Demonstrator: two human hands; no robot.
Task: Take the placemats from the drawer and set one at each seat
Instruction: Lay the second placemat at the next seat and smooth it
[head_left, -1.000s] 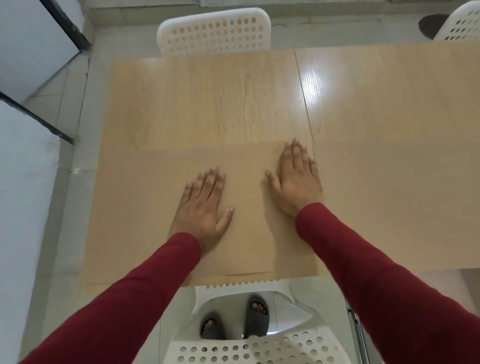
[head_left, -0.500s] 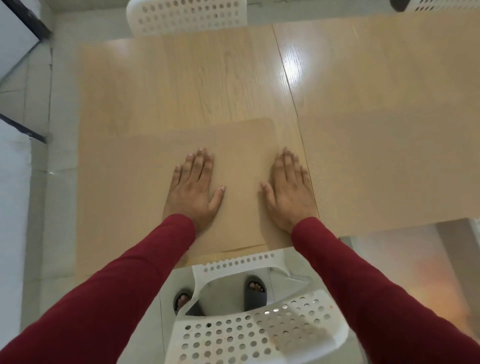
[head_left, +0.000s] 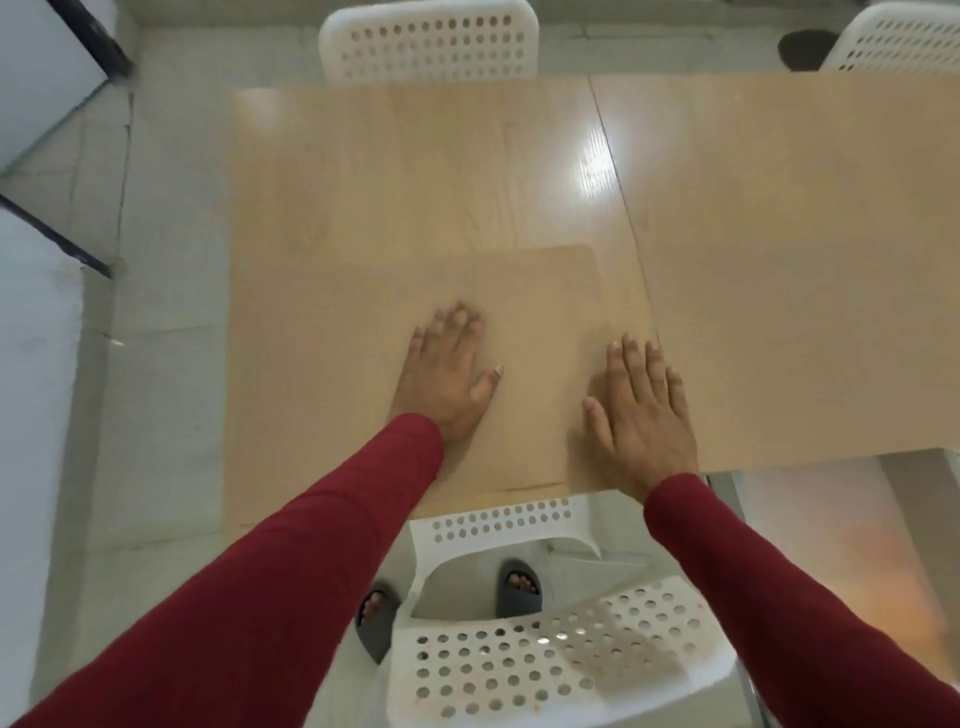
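Note:
A tan placemat (head_left: 535, 312) with rounded corners lies flat on the wooden table (head_left: 415, 166), in front of the near seat. My left hand (head_left: 447, 374) rests palm down on its middle, fingers spread. My right hand (head_left: 644, 415) lies flat on its right edge, fingertips reaching the table's seam. Neither hand grips anything. A second tan placemat (head_left: 800, 353) lies just right of the seam, along the near edge.
A white perforated chair (head_left: 545, 665) stands below me at the near edge, my slippered feet behind it. Another white chair (head_left: 431, 41) is at the far side, a third (head_left: 893, 41) at the far right. Tiled floor (head_left: 156, 260) runs along the left.
Both hands have slid back toward the near edge while staying flat on the placemat. Its far right corner now shows clear of the seam.

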